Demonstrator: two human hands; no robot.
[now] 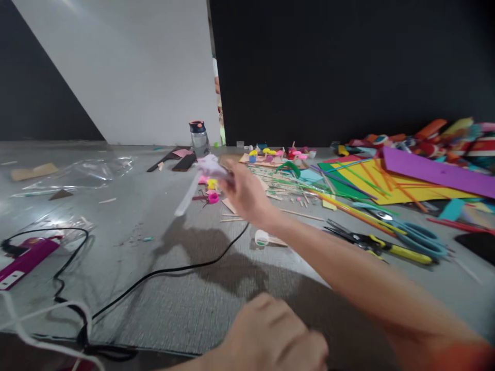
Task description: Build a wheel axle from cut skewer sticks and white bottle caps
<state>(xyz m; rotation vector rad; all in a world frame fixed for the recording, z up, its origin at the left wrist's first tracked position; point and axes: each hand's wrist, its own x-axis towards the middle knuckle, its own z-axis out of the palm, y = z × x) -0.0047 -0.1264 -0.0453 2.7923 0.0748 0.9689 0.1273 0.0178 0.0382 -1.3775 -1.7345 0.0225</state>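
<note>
Craft workspace on a grey carpet floor (174, 309), coloured foam sheets (402, 185), scissors (410, 234) just below them, wooden sticks (286, 188) to their left

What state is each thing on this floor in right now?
Right hand: stretched forward, grip pinching a small pale lilac scrap.
Left hand: low near the camera, fingers curled, holding nothing visible.
Clear water bottle with dark orange-rimmed cap: upright, capped.
Blue-handled scissors: lying flat.
Yellow-handled pliers: lying flat.
Magenta glue gun: lying on its side, black cord trailing.
</note>
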